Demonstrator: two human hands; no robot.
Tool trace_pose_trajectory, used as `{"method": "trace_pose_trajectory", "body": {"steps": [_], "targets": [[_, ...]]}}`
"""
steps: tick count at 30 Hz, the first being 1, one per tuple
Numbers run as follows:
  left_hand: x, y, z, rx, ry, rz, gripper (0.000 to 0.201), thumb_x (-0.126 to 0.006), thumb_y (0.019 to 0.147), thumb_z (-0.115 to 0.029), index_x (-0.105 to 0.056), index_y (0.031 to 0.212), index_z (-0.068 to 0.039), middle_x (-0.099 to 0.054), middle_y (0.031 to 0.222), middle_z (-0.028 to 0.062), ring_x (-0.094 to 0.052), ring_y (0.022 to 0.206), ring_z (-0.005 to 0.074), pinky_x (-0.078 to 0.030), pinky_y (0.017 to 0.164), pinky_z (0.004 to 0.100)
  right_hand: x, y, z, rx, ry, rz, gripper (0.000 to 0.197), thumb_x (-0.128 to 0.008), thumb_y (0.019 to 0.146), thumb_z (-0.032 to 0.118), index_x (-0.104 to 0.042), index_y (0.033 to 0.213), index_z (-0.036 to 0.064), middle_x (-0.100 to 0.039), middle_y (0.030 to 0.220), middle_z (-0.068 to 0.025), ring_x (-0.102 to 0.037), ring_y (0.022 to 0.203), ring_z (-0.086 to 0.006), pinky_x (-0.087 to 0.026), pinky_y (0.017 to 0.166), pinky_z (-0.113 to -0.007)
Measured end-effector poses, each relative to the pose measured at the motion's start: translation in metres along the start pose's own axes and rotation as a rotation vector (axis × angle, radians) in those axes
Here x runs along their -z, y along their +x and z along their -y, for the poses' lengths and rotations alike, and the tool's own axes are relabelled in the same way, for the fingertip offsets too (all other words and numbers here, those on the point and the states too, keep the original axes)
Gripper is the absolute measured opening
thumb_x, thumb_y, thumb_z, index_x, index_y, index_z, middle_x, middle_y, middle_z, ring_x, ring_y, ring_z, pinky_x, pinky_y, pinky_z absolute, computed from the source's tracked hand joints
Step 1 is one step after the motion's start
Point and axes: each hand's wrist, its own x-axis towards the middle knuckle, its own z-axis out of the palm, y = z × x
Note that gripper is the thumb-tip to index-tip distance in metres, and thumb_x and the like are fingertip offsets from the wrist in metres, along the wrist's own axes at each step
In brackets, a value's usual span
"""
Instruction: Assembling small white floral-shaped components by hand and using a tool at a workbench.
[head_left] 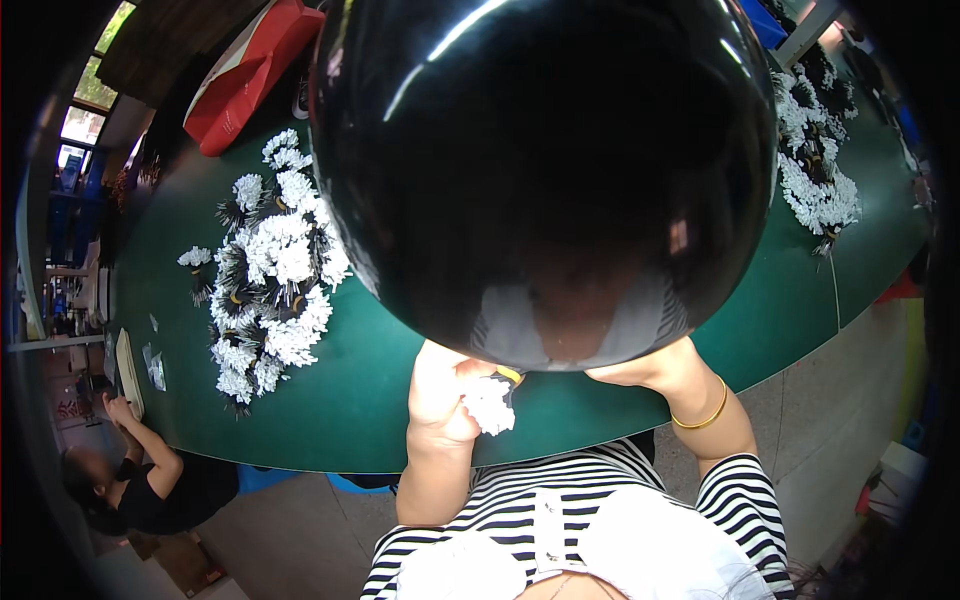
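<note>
In my left hand (438, 395) is a small bundle of black wires with white ends (490, 405), with a bit of yellow band showing on it. The hand is closed around it near the front edge of the green table. My right hand (655, 366), with a gold bangle at the wrist, reaches under a large glossy black dome (550, 180). The dome hides its fingers, so what they hold, if anything, does not show. To the left lies a heap of similar white-ended wire bundles (280, 250), some with yellow bands.
More white-ended bundles (818, 190) lie at the right of the green table (370, 400). A red bag or packet (235, 100) rests at the far left. Small clear plastic pieces (155, 368) are at the left edge, where another person (150, 480) sits. The dome covers the table's middle.
</note>
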Motion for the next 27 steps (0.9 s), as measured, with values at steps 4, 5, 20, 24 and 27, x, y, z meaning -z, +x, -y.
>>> {"method": "trace_pose_trajectory", "body": {"steps": [4, 5, 20, 24, 27], "targets": [[0.013, 0.0, 0.001, -0.015, -0.287, 0.23, 0.041, -0.057, 0.069, 0.012, -0.048, 0.109, 0.01, -0.059, 0.097, 0.0199, -0.062, 0.082, 0.026, -0.053, 0.068, 0.0327, 0.0, 0.002, 0.006, 0.009, -0.046, 0.019, 0.006, -0.058, 0.071, 0.002, -0.06, 0.075, -0.002, -0.061, 0.071, -0.0132, -0.059, 0.061, -0.0269, -0.049, 0.057, -0.033], [0.014, 0.001, 0.001, -0.014, -0.288, 0.23, 0.041, -0.057, 0.069, 0.012, -0.048, 0.109, 0.01, -0.059, 0.097, 0.0199, -0.062, 0.082, 0.026, -0.053, 0.068, 0.0327, 0.0, 0.002, 0.006, 0.013, -0.082, 0.038, 0.007, -0.058, 0.071, 0.003, -0.06, 0.075, -0.0019, -0.061, 0.072, -0.0132, -0.059, 0.061, -0.0269, -0.049, 0.057, -0.033], [0.012, -0.006, 0.001, 0.008, -0.167, 0.131, 0.026, -0.041, 0.083, -0.005, -0.047, 0.095, 0.017, -0.055, 0.084, 0.021, -0.058, 0.06, 0.0247, -0.048, 0.04, 0.0288, -0.009, -0.007, -0.007, 0.201, -0.21, -0.035, 0.014, -0.061, 0.063, 0.005, -0.059, 0.076, 0.0, -0.056, 0.066, -0.0085, -0.054, 0.056, -0.0236, -0.046, 0.053, -0.035], [0.021, -0.004, 0.0, -0.123, 0.01, 0.328, 0.027, -0.047, 0.08, -0.004, -0.048, 0.099, 0.015, -0.054, 0.089, 0.0223, -0.058, 0.078, 0.0257, -0.05, 0.063, 0.0307, -0.009, -0.011, -0.007, 0.244, -0.335, 0.074, 0.015, -0.061, 0.062, 0.007, -0.06, 0.076, 0.0017, -0.056, 0.071, -0.0064, -0.055, 0.062, -0.0202, -0.043, 0.055, -0.031], [0.014, -0.007, -0.003, 0.021, -0.045, 0.24, 0.021, -0.048, 0.08, -0.004, -0.05, 0.094, 0.012, -0.054, 0.087, 0.0207, -0.056, 0.076, 0.0232, -0.048, 0.065, 0.0294, -0.007, -0.008, -0.008, 0.107, -0.079, 0.006, 0.013, -0.06, 0.064, 0.007, -0.059, 0.076, 0.0019, -0.055, 0.071, -0.006, -0.054, 0.062, -0.0197, -0.041, 0.054, -0.029]]}}
